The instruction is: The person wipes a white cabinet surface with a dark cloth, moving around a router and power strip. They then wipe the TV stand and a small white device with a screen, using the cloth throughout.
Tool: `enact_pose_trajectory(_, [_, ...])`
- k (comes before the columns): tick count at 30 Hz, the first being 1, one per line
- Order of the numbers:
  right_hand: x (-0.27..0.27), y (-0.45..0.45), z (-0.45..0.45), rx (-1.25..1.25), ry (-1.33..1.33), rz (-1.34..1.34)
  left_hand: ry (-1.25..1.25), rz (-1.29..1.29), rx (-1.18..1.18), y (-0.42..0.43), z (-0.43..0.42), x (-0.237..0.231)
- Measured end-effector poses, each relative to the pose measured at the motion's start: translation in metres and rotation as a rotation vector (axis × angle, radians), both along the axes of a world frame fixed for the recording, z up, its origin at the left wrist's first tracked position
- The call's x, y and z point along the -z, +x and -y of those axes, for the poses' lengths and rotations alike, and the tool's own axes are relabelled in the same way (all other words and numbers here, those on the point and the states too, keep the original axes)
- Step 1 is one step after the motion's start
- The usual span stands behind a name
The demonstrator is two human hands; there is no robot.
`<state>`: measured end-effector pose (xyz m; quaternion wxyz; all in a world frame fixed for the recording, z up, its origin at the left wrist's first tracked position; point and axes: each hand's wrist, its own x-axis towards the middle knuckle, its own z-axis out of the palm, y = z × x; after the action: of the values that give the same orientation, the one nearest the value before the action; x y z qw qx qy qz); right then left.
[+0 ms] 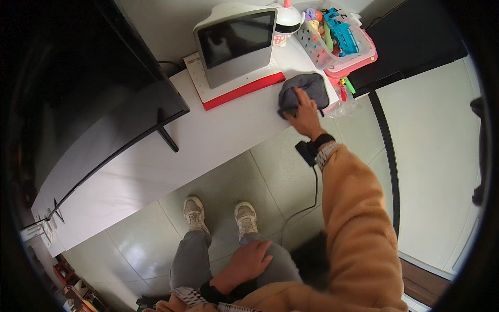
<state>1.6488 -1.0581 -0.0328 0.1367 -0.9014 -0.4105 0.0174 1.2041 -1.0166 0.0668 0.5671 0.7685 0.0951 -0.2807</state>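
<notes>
My right hand [306, 113] reaches out over the white tabletop [226, 124] and presses on a bunched dark grey cloth [310, 87]. The fingers lie spread on top of the cloth, with the thumb at its front left edge. A small dark loop shows at the cloth's right corner. Low in the picture, my left hand [249, 261] hangs before my thighs with nothing in it, fingers loosely extended. A silver-framed screen [237, 43] stands left of the cloth, on a calendar-like board [199, 82] with a red edge [245, 91].
A large black television [97, 78] occupies the left, its foot [167, 138] on the tabletop. A white toy robot [288, 23] and a clear basket [319, 50] of toys stand at the back right. A cable [314, 187] trails from the black device [306, 153] at my right wrist.
</notes>
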Motion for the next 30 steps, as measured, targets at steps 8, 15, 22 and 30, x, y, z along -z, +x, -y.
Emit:
enact_pose_trajectory(8, [0.016,0.041,0.019,0.514,-0.181,0.167,-0.019,0.005,0.006,0.001,0.002,0.001])
enact_pose_trajectory(15, [-0.003,-0.053,-0.015,0.384,0.104,0.006,0.111,0.205,-0.004,0.004,0.009,0.003])
enact_pose_trajectory(22, [-0.145,-0.024,-0.115,0.176,0.763,0.022,0.077,0.157,-0.006,0.006,0.0,0.0])
enact_pose_trajectory(30, [-0.179,-0.024,-0.256,-0.226,0.317,0.417,0.075,0.151,-0.031,0.004,-0.013,-0.005])
